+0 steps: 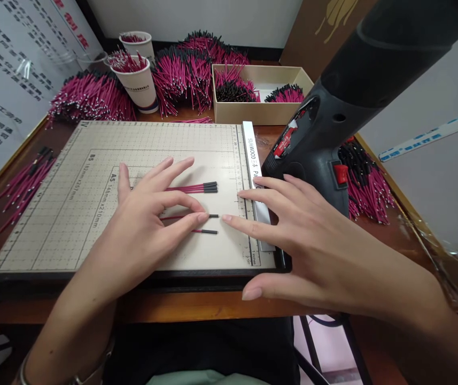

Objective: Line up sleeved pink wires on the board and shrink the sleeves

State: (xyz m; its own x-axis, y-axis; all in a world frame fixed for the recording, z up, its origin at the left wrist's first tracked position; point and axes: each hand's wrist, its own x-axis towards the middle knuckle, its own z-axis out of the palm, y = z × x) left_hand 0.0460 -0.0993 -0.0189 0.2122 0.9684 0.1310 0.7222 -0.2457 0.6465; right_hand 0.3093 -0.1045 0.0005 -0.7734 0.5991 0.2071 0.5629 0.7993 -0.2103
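Left hand pinches one wire on the board; right hand, open at three o'clock, could skew it by brushing.

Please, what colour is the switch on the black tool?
The switch is red, best seen in the head view.

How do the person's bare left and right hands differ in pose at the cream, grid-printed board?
The left hand has a thumb-and-forefinger grip on a thin magenta wire with a black end; the right hand holds nothing, its fingers spread. The left hand is over the cream board, while the right hand reaches across its silvery edge strip. Both show their backs to the camera.
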